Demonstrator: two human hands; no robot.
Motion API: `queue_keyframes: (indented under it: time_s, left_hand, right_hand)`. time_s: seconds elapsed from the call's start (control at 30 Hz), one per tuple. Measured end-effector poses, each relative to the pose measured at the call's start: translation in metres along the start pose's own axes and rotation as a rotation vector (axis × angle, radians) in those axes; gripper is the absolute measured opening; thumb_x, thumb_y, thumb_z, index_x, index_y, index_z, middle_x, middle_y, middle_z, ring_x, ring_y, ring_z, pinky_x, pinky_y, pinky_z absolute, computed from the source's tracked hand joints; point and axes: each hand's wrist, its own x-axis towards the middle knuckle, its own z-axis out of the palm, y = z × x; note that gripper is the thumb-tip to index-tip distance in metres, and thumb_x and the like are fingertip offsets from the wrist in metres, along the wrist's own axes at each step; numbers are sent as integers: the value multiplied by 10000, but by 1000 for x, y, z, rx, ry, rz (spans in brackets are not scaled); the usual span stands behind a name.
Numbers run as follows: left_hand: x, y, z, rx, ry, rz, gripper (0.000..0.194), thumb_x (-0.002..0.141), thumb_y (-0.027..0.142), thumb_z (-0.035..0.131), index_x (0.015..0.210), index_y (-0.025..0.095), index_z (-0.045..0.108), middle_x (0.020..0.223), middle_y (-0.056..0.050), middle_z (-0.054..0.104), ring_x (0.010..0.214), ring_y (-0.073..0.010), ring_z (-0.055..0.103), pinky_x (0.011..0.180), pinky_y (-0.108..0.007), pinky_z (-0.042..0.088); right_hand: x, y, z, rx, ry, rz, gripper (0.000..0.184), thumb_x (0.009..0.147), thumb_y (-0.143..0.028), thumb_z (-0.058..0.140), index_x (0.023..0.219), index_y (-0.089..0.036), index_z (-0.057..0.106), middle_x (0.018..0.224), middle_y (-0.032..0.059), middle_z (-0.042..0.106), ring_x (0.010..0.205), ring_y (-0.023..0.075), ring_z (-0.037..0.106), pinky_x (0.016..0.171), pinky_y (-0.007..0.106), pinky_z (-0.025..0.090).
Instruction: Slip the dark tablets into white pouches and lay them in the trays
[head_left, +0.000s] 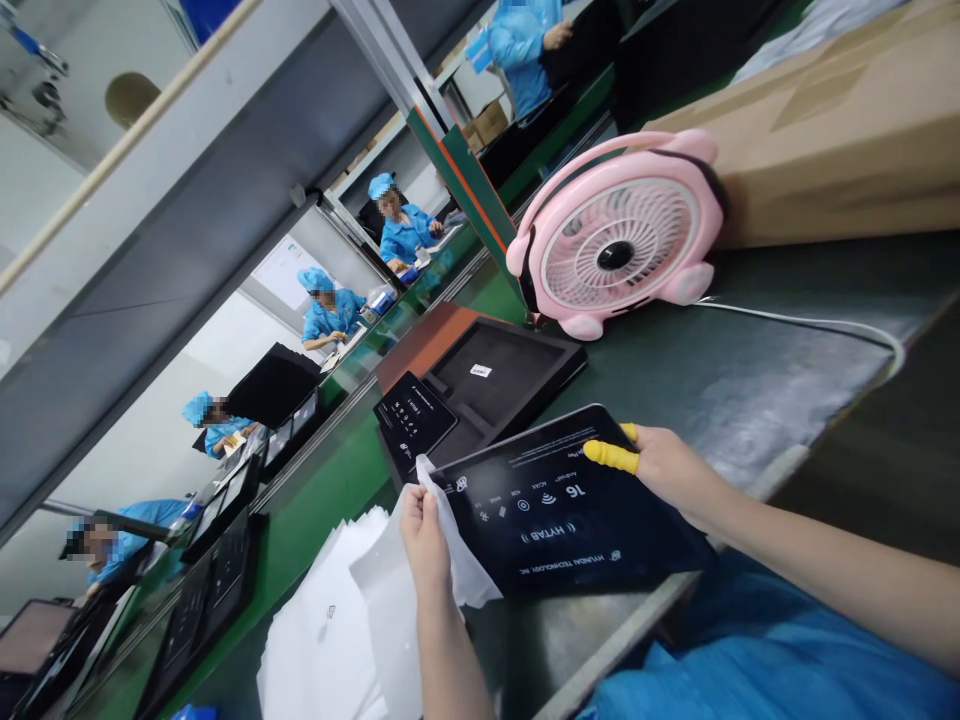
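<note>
A black tablet [570, 530] with white printed lettering and icons is tilted over the near edge of the bench. My right hand [664, 470], with yellow finger cots on its fingers, grips the tablet by its right side. At the tablet's left end, a thin white plastic sleeve [469, 565] overlaps the corner. My left hand [426, 540] pinches the edge of this sleeve between thumb and fingers. How far the tablet goes into the sleeve, I cannot tell. Just left of that hand lies a stack of white sleeves [322, 620].
Behind the tablet, a second tablet [415, 422] rests on a black tray [499, 375]. A pink fan [615, 255] stands on the green bench [750, 350], its white cable [817, 320] trailing right. Beyond is a cardboard box [840, 140]. Several co-workers in blue sit along the line; black trays [199, 620] lie left.
</note>
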Motion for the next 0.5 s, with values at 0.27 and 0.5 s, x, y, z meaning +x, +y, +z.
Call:
queue_keyframes:
  time_s: [0.27,0.5]
  left_hand:
    - [-10,-2,12,329,-29,212,270,814,412,424,653,199,464,596,14,479,592,-145,463,611,-272,387]
    - [-43,-18,8,428,-287,249,253,841,369,413,645,210,441,582,9,448,551,-137,418,568,-258,328]
  right_hand:
    - [-7,-8,12,-136,-132,-191,329,511,-422,739,701,-168,655,705,11,675,718,218,613,643,274,478]
    - [11,8,21,-75,-35,-19,130,524,-270,624,603,-168,609,556,-12,614,596,187,574,539,258,426]
